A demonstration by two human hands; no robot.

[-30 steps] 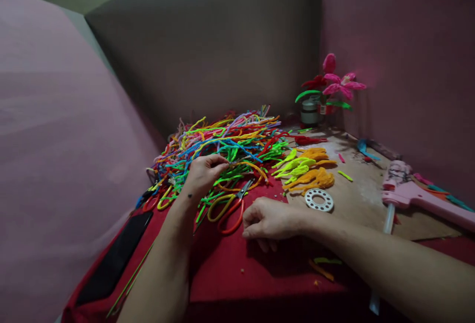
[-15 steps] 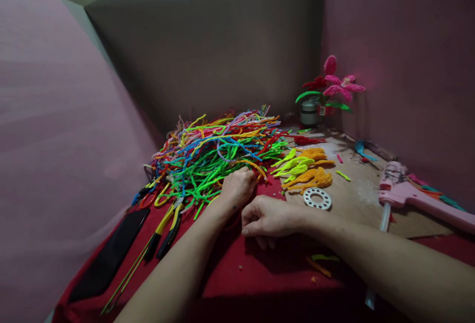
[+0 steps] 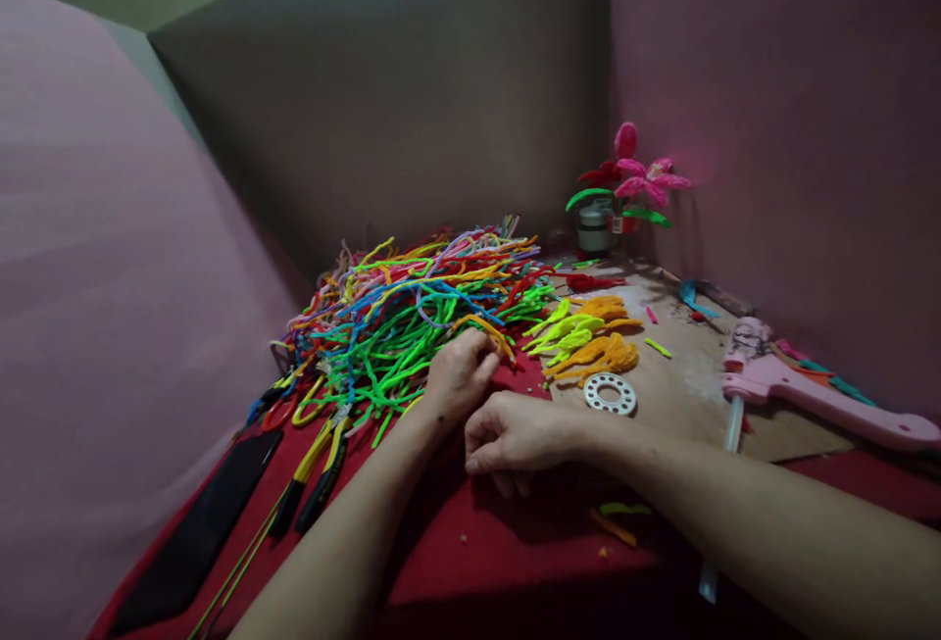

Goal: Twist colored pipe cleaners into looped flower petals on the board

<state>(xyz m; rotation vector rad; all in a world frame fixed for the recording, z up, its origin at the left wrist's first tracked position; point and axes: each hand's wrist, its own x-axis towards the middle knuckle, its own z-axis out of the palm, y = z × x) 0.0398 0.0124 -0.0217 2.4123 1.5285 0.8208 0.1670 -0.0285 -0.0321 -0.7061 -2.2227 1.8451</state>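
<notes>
My left hand [image 3: 462, 373] is closed, its fingers curled at the front edge of a heaped pile of coloured pipe cleaners [image 3: 433, 312]. An orange pipe cleaner [image 3: 489, 326] of the pile lies just beyond its knuckles. Closer to me, my right hand [image 3: 513, 436] is also closed, with thumb and forefinger pressed together over the red cloth [image 3: 470, 581]. Whatever either hand may hold is hidden by the fingers. To the right lie yellow pipe-cleaner petals [image 3: 573, 334], orange petals [image 3: 607, 356] and a pale disc with a ring of holes [image 3: 610, 393].
A pink glue gun [image 3: 816, 390] with a glue stick rests on cardboard [image 3: 691, 385] at right. Yellow-black pliers [image 3: 323, 468], green wires [image 3: 239, 566] and a black phone [image 3: 198, 532] lie at left. Pink pipe-cleaner flowers [image 3: 651, 179] stand behind, near the walls.
The whole view has shifted, so things sit slightly further left. My left hand has turned a little, showing its thumb side more. My right hand keeps nearly the same closed pose.
</notes>
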